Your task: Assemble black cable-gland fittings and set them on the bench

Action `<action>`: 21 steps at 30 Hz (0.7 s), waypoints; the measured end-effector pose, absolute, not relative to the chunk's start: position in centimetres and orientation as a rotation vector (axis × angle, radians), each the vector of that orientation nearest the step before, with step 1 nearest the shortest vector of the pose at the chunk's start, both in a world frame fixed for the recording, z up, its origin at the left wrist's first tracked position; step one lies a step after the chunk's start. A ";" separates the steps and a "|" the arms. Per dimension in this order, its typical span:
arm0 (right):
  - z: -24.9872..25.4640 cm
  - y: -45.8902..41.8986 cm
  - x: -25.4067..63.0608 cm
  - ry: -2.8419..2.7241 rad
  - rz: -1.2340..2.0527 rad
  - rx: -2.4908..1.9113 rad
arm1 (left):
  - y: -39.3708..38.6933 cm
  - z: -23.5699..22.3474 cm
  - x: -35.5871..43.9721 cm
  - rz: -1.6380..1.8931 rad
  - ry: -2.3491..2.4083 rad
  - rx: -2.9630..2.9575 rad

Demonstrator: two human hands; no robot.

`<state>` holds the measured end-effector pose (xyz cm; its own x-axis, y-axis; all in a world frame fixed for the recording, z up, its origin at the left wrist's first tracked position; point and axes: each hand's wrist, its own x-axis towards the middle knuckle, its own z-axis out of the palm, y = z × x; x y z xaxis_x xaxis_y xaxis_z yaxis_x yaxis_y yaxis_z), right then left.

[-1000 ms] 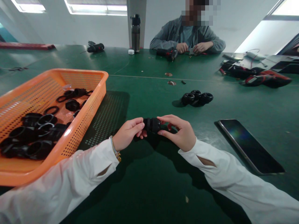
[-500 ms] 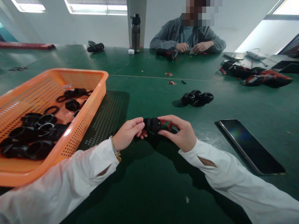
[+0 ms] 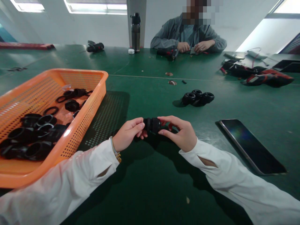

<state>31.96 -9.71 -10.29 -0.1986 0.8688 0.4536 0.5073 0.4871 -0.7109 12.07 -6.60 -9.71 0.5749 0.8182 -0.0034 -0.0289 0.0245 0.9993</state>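
A black ribbed cable gland (image 3: pixel 153 125) lies level between my two hands, just above the green table (image 3: pixel 150 187). My left hand (image 3: pixel 131 131) pinches its left end between thumb and fingers. On the right end, the thumb and fingertips of my right hand (image 3: pixel 179 131) close around the wider cap. Beyond my hands, several similar black fittings (image 3: pixel 198 98) stand grouped on the table. More black parts and rings (image 3: pixel 39 136) lie loose in an orange basket (image 3: pixel 103 76) at the left.
A phone (image 3: pixel 250 147) lies to the right of my right hand. Across the table sits a person in a grey jacket (image 3: pixel 164 36), hands near a power drill (image 3: pixel 167 53). A dark bottle (image 3: pixel 135 32) stands at the back, and black-and-red tools (image 3: pixel 260 73) lie at far right.
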 end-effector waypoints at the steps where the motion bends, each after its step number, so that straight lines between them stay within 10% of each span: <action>1: -10.3 -9.7 32.0 -1.857 0.524 -1.155 | -6.6 -9.7 12.1 0.755 0.732 1.402; 21: -10.0 -9.8 31.9 -1.865 0.554 -1.234 | -6.7 -9.6 12.0 0.745 0.759 1.420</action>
<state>31.93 -9.76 -10.02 -0.1903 0.9025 0.3864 0.5452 0.4245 -0.7229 11.99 -6.68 -9.58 0.5684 0.8226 -0.0151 0.0003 0.0181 0.9998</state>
